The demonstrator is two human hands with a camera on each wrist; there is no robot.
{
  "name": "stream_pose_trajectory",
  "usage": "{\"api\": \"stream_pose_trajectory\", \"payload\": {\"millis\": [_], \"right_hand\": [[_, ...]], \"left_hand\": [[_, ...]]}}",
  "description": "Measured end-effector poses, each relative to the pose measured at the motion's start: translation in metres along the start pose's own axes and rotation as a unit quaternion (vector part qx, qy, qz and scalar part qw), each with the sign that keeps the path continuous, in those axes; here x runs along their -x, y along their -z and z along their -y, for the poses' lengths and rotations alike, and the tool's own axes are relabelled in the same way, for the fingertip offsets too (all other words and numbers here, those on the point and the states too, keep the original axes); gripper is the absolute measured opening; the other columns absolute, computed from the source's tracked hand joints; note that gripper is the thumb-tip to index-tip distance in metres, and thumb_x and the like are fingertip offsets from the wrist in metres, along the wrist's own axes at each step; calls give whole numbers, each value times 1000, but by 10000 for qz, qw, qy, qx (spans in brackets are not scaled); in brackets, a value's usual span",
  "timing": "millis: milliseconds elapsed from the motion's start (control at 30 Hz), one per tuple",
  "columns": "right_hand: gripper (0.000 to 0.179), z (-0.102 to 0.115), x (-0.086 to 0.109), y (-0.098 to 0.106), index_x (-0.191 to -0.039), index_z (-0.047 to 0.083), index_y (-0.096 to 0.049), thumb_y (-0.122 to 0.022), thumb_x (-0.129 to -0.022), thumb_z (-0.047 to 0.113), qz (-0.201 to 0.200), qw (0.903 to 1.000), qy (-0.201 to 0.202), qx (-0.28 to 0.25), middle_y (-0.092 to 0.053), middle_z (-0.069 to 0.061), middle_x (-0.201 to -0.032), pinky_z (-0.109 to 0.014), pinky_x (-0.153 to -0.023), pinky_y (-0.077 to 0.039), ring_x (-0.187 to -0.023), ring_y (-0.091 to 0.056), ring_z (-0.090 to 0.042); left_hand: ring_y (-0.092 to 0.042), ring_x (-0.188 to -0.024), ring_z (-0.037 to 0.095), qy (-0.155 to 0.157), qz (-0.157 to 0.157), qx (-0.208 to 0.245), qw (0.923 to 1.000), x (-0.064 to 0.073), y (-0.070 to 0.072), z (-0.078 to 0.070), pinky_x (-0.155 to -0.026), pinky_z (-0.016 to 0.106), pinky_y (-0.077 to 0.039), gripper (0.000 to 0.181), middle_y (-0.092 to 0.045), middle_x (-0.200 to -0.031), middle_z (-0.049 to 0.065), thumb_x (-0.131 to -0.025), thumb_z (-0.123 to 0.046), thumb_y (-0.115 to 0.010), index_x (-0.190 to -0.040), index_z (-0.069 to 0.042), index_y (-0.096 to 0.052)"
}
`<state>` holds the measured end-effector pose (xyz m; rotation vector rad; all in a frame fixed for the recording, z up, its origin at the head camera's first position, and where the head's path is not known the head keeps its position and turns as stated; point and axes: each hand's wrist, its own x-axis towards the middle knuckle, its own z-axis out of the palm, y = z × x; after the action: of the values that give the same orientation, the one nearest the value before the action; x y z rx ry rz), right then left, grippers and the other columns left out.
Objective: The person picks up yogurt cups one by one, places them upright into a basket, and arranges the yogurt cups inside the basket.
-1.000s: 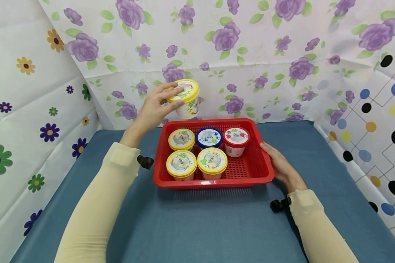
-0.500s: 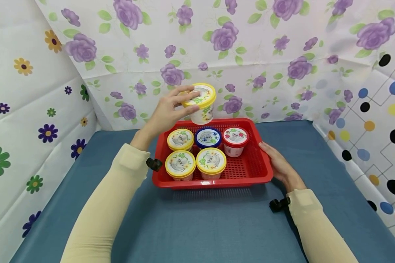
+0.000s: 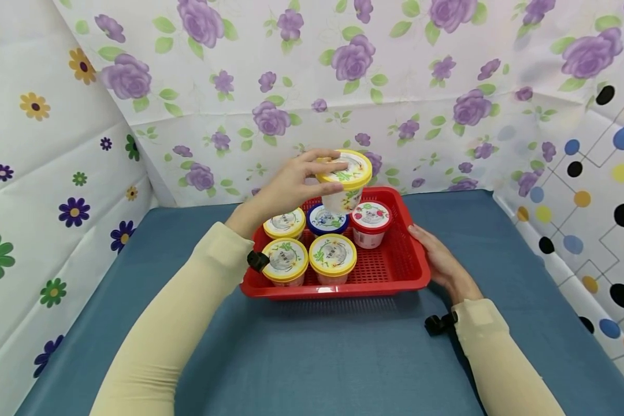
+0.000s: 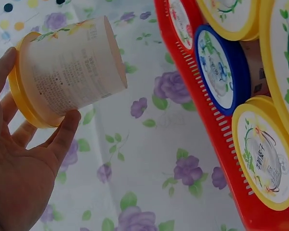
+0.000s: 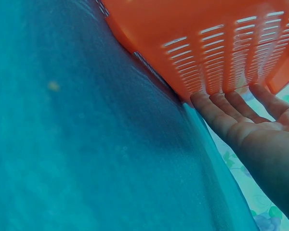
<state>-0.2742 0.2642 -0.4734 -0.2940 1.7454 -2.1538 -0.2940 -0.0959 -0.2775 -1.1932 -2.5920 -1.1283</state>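
My left hand grips a white lidded tub by its yellow lid, thumb and fingers around the rim. The tub is held up over the back of a red plastic basket. In the left wrist view, the held tub shows printed text on its side, and the fingers press at the lid's edge. My right hand is at the basket's right wall. Seen from the right wrist, its straight fingers touch the slotted side of the basket.
Inside the basket stand a blue-lidded tub, a red-lidded tub and several yellow-lidded tubs. The basket rests on a blue cloth. A flowered sheet hangs behind, with patterned sheets at both sides.
My left hand has carried the yellow-lidded tub rightward and lower, from the basket's back left to above its back middle. The right hand stays at the basket's side.
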Motion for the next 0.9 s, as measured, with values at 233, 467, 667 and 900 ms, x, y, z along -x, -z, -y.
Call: {"api": "stream_pose_trajectory", "payload": {"millis": [233, 467, 667, 900], "right_hand": [[53, 0, 0, 0, -158, 11, -34, -40, -114, 40, 16, 10000, -5, -34, -68, -8, -128, -36, -83, -62, -103, -72, -18], [55, 0, 0, 0, -158, 12, -33, -39, -113, 41, -38, 9999, -49, 101, -65, -11, -131, -37, -84, -62, -104, -72, -19], [51, -1, -1, 0, -156, 12, -36, -39, -113, 41, -38, 9999, -49, 108, -66, -9, -128, -36, -83, -62, -104, -71, -19], [48, -1, -2, 1, -156, 16, -36, -38, -114, 40, 61, 10000, -18, 50, -67, -7, -127, -36, -83, -62, -106, -71, -19]], "left_hand": [[-46, -140, 21, 8, 390, 62, 9992, -4, -11, -4, -105, 38, -49, 50, -45, -158, 0, -100, -36, -72, -147, -21, -62], [-33, -150, 19, 6, 619, 434, 9971, -11, -24, -5, -115, 43, -42, 51, -43, -160, -1, -100, -35, -72, -147, -21, -62], [-40, -147, 21, 11, 1167, 289, 9927, -20, -40, -5, -110, 35, -47, 51, -43, -161, 3, -102, -34, -70, -150, -20, -59], [-50, -136, 20, -37, 1432, 254, 9894, -23, -54, -9, -103, 32, -50, 50, -44, -160, 5, -103, -31, -68, -150, -17, -58]]}}
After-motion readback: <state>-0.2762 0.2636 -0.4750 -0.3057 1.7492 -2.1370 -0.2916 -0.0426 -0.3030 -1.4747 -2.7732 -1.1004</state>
